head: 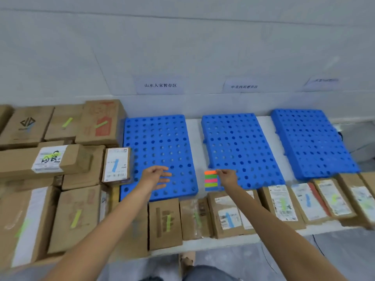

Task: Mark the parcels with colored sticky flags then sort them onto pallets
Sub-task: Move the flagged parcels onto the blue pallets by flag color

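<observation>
Coloured flags (pixel 211 180) — pinched by right hand (pixel 226 177).

Person under observation is showing two forearms, bare along their whole visible length, from the bottom edge up to mid-frame. The left hand (pixel 157 176) and the right hand (pixel 227 177) are likewise appearing bare. At bottom centre, the person is wearing blue-grey trousers (pixel 205 273) of denim-like fabric; blur is preventing any reading of seams or markings.

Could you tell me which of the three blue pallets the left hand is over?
The leftmost pallet, beside the stacked parcels; the left hand is over its near end, the right hand by the middle pallet.
</observation>
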